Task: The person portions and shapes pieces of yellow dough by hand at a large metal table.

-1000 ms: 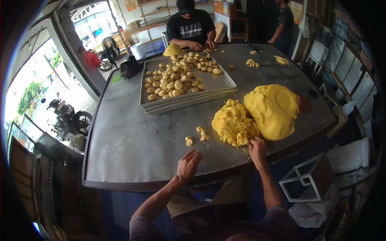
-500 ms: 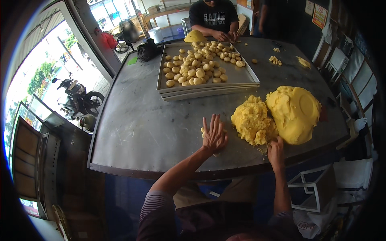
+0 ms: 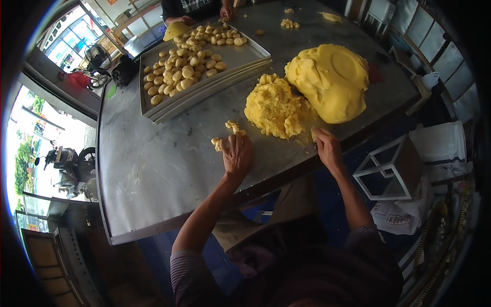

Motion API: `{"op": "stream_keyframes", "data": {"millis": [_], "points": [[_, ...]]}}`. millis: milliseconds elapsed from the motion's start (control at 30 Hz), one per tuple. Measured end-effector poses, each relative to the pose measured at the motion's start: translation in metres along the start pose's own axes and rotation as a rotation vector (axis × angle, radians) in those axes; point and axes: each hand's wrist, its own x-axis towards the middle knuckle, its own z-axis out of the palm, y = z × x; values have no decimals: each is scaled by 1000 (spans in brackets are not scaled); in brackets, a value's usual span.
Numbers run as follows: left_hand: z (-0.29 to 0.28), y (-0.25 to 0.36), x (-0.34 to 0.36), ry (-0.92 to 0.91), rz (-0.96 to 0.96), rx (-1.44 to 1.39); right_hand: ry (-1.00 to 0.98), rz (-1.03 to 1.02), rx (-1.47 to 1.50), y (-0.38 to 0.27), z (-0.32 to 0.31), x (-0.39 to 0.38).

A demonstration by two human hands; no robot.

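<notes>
My left hand (image 3: 238, 156) rests on the metal table, its fingers bent down over small pale yellow dough pieces (image 3: 232, 128), some of which stick out past the fingertips. My right hand (image 3: 329, 148) is closed at the near edge of a crumbly yellow mound (image 3: 274, 108); a small tan bit shows at its fingertips, too small to name. Against that mound, on its far right side, lies a large smooth yellow dough mass (image 3: 330, 82). Crumbs lie around the right hand.
Stacked metal trays (image 3: 235, 60) hold many round dough balls (image 3: 187, 71) farther back on the left. A co-worker's hands (image 3: 227, 12) are at the table's far side. Small dough bits (image 3: 290, 23) lie at the back. A white-framed stool (image 3: 383, 174) stands right of the table.
The view has turned and shifted, so the table sits tilted. My left hand's fingers went from stretched flat to bent, and more dough pieces show beside them. My right hand stays by the crumbly mound.
</notes>
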Motion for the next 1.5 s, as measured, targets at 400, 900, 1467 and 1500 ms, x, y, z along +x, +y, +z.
{"op": "stream_keyframes", "data": {"millis": [400,900,1467,1500], "points": [[-61,20,-47,-276,-546,-291,-194,-302,86,-81,30,6],[-57,-15,-61,57,-1150,-1250,-422,-695,-152,-97,69,-3],[-27,13,-43,-154,-671,-906,-273,-253,547,-137,73,3],[-31,17,-42,-174,-679,-912,-255,-148,628,-136,76,2]]}}
